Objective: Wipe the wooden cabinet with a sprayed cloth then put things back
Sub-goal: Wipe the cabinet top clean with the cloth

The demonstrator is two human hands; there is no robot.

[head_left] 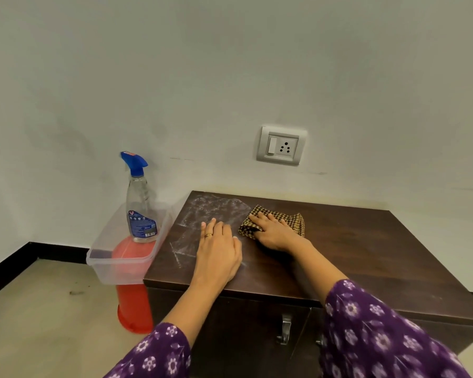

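Note:
The dark wooden cabinet [366, 255] stands against the wall, its top dusty white on the left side. My right hand [275, 231] presses flat on a brown checked cloth [292, 221] lying near the top's middle back. Just left of it, my left hand [220, 249] rests palm down on the dusty patch, fingers apart, holding nothing. A clear spray bottle [141, 211] with a blue trigger stands upright in a clear plastic box [115, 261] left of the cabinet.
The plastic box sits on an upturned red bucket [134, 306] on the floor beside the cabinet. A switch and socket plate [281, 145] is on the wall above. Metal handles [284, 327] show on the cabinet's front doors.

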